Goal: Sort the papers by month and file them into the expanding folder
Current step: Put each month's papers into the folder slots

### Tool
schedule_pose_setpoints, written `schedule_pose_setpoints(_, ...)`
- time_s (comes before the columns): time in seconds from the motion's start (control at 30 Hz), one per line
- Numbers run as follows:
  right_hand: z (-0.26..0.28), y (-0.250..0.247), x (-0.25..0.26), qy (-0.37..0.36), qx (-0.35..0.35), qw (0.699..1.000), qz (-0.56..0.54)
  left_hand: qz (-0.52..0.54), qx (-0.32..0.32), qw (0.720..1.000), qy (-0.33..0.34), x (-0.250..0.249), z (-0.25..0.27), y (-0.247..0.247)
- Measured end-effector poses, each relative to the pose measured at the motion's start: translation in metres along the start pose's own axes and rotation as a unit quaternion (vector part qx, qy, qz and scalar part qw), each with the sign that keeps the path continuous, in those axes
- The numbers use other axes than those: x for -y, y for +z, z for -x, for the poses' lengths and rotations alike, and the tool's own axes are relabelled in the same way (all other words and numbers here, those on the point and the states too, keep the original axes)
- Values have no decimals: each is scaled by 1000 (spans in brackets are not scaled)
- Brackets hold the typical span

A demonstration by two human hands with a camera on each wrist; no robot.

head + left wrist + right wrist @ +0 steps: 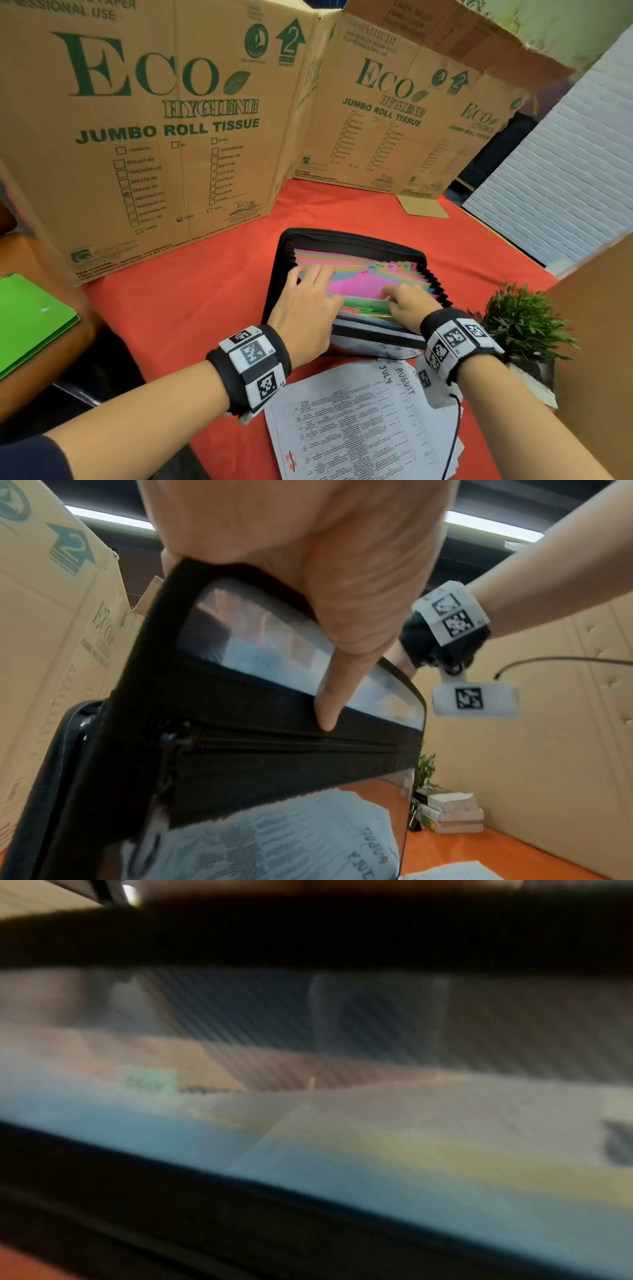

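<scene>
A black expanding folder [346, 237] lies open on the red table, showing coloured dividers [356, 282] with month tabs. My left hand [310, 291] straddles its front wall. The fingers reach inside onto the dividers, and the thumb [329, 710] presses the clear front panel [246, 642] from outside. My right hand [399, 299] curls its fingers over the front dividers at the right. The right wrist view is blurred and shows only the front panel [308, 1123] close up. Printed papers [356, 421] marked July and August lie loose on the table in front of the folder [240, 764].
Tall cardboard box walls [154, 120] close off the back and left. A green folder [30, 318] lies at the far left. A small potted plant [524, 322] stands just right of my right wrist. A white ribbed board [565, 192] leans at the right, and books [452, 815] are stacked there.
</scene>
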State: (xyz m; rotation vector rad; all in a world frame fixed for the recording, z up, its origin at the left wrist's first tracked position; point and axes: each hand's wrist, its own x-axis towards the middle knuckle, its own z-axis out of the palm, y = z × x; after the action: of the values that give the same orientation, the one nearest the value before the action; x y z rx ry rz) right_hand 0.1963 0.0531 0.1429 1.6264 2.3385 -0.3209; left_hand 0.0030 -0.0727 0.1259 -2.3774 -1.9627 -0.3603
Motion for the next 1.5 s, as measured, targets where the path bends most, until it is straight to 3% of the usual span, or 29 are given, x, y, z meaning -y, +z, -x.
schedule_pose_setpoints(0.17, 3, 11, -8, -15, -78, 993, -88, -30, 39, 999, -4, 0, -6, 2)
schedule_pose_setpoints(0.47, 6, 6, -12, -54, -93, 992, -68, -10, 26, 999, -23, -2, -7, 3)
schedule_pose_setpoints(0.57, 14, 0, -19, -30, -191, 975, -109, -11, 17, 999, -37, -2, -8, 1)
schedule_pose_setpoints(0.63, 28, 0, -30, 24, -325, 928, -181, -24, 21, 999, -36, -1, -10, 1)
schedule_pose_setpoints(0.73, 55, 24, -53, 191, -487, 795, -306, -33, 20, 999, -30, 1, -13, 2)
schedule_pose_setpoints(0.8, 72, 61, -64, 309, -524, 704, -366, -28, 15, 999, -33, 2, -16, 3)
schedule_pose_setpoints(0.83, 79, 84, -66, 360, -518, 678, -377, -27, 15, 999, -33, 3, -17, 4)
schedule_pose_setpoints(0.87, 86, 108, -68, 402, -490, 671, -384, -27, 14, 999, -31, 4, -18, 4)
schedule_pose_setpoints(0.9, 93, 135, -69, 439, -432, 687, -385, -26, 14, 999, -29, 4, -19, 5)
schedule_pose_setpoints(1.0, 113, 208, -68, 496, -126, 784, -352, -24, 14, 999, -17, 5, -19, 7)
schedule_pose_setpoints(1.07, 123, 240, -67, 493, -13, 814, -308, -15, 14, 1000, -15, 6, -19, 8)
schedule_pose_setpoints(1.3, 138, 263, -69, 401, -37, 841, -361, -19, -4, 1000, -14, 4, -14, 12)
schedule_pose_setpoints(1.43, 145, 253, -64, 340, -157, 849, -372, -27, 2, 1000, -13, 5, -15, 12)
schedule_pose_setpoints(1.5, 150, 244, -62, 301, -175, 877, -331, -30, 3, 999, -12, 5, -15, 11)
